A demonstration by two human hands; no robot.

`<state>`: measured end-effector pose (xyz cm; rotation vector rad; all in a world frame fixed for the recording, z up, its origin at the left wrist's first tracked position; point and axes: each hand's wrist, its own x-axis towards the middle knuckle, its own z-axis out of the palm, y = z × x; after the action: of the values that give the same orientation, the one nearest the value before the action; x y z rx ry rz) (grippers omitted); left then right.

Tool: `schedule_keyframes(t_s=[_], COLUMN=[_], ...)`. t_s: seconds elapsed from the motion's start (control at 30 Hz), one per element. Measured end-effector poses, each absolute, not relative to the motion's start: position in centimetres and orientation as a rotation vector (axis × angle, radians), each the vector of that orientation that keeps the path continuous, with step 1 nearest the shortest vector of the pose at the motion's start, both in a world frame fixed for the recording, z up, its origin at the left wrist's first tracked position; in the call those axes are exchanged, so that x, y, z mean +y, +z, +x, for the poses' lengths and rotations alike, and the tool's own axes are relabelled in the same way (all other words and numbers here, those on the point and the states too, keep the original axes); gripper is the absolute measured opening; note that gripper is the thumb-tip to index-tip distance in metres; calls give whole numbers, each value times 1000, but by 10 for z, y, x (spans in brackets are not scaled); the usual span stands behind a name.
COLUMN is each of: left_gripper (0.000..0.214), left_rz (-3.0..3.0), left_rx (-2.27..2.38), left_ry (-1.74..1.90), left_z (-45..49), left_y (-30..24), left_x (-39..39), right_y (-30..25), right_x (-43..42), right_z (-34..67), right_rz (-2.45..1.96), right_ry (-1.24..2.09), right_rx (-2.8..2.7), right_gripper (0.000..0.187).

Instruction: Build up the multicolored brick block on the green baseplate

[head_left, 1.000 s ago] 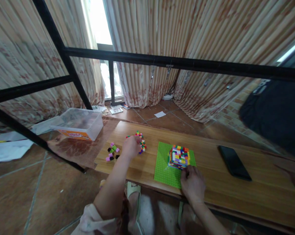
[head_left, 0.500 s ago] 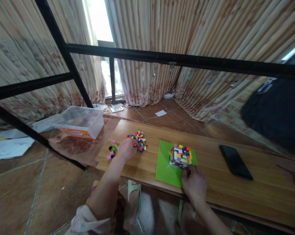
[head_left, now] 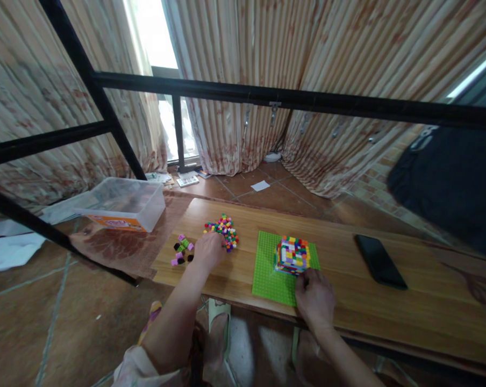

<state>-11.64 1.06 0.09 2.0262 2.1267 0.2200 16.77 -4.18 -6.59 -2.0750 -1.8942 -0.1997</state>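
My left hand [head_left: 209,251] reaches to the near edge of a pile of small colourful toy bricks [head_left: 228,230]. Its fingers are bent down and drawn together, and whatever is between them is hidden. To its left lies a smaller group of pink, black and lime bricks [head_left: 183,244]. On a green studded baseplate [head_left: 265,269] stands a block-shaped build of many-coloured bricks [head_left: 292,254]. Against the build's near right corner, my right hand [head_left: 315,298] rests with curled fingers over the baseplate's edge. Its fingertips are partly hidden, so what they pinch cannot be made out.
A black phone [head_left: 380,262] lies on the wooden table [head_left: 348,301] to the right. Left of the table, a clear plastic box [head_left: 126,199] with an orange label sits on a cloth. Black metal bars [head_left: 227,89] cross in front of the curtains [head_left: 243,43].
The whole view has shifted slightly, so most things sit a little further left. My left hand has turned a little at the pile; my right hand stays by the build's corner.
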Motion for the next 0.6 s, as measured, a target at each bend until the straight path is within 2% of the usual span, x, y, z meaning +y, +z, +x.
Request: schedule_keyframes(t_s=[0.47,0.6], left_gripper=[22,20], left_rz=[1979,1944], left_rx=[2169,2119], left_ry=[226,421], left_z=[-108,-107], left_y=[8,9], left_x=[21,25], right_y=[-65,-65], right_x=[-43,-42], right_z=[165,164], right_rz=[-2063,-2065], right_ry=[-159,-142], right_rx=[-1855,-1845], right_gripper=[18,18])
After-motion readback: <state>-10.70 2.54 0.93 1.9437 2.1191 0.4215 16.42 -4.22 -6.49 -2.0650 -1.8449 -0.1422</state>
